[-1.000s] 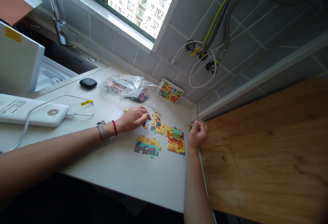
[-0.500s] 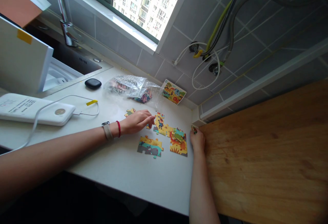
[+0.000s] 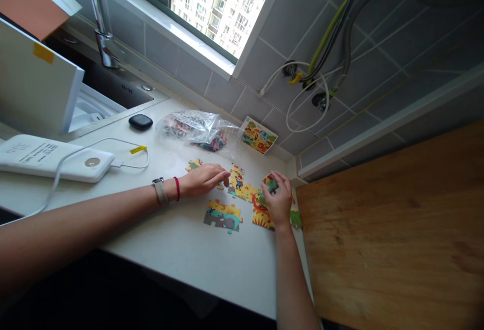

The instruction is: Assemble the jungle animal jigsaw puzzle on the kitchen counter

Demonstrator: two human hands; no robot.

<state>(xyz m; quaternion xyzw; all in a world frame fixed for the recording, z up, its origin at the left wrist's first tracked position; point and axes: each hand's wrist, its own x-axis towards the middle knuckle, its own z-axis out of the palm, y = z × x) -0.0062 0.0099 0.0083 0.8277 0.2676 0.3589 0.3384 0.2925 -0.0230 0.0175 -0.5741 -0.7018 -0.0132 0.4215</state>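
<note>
My right hand [image 3: 280, 201] pinches a green and red puzzle piece [image 3: 270, 184] between thumb and fingers, above the joined pieces with orange artwork [image 3: 261, 217]. Green pieces [image 3: 295, 217] show to the right of that wrist. My left hand [image 3: 209, 179] rests on the white counter beside the yellow piece with a small figure [image 3: 238, 181]; its fingers are bent together, and whatever may be under them is hidden. Below it lies a joined section with a grey hippo [image 3: 223, 216]. Another loose piece [image 3: 194, 164] lies just behind my left hand.
A clear plastic bag of pieces [image 3: 200, 128] lies behind the puzzle. The picture card [image 3: 259, 135] leans on the tiled wall. A wooden board [image 3: 389, 229] is at right; a white power bank [image 3: 56, 158] and black case [image 3: 140, 122] are at left.
My right hand has moved left and up from the counter's right edge to over the puzzle, holding a piece. Green pieces now show at that edge. My left hand has stayed in place.
</note>
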